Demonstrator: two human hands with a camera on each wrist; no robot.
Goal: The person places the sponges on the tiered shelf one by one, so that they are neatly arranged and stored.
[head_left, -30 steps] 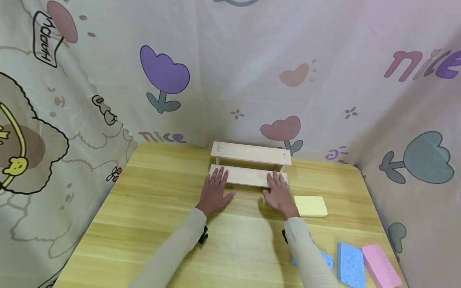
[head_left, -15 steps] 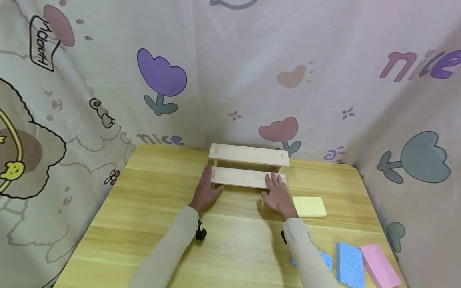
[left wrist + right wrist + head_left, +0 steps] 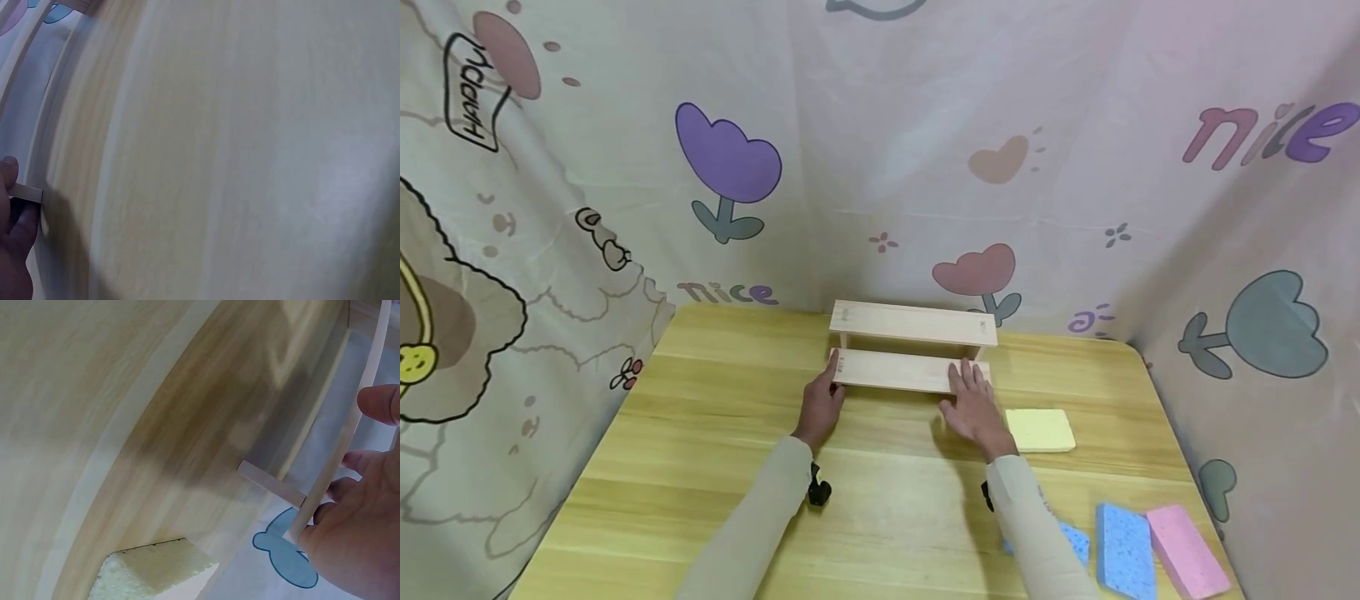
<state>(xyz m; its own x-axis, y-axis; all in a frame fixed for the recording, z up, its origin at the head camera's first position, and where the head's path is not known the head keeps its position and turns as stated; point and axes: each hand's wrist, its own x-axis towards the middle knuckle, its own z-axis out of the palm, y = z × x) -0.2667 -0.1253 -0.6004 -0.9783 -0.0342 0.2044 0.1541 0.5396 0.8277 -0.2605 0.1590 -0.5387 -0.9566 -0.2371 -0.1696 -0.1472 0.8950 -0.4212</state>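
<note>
One shelf leg (image 3: 27, 193), clear only in the left wrist view, seems pinched by the left hand (image 3: 818, 408); right hand (image 3: 976, 410) unclenched.

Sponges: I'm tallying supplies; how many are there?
4: yellow sponge beside the right hand; pink sponge at far right; blue sponge left of it; second blue sponge partly behind the right sleeve, which may hide more.

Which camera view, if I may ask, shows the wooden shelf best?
The head view, because both tiers of the wooden shelf are plainly visible there. The left wrist view catches only parts at its left side; the right wrist view, mainly a board's edge and a support.
</note>
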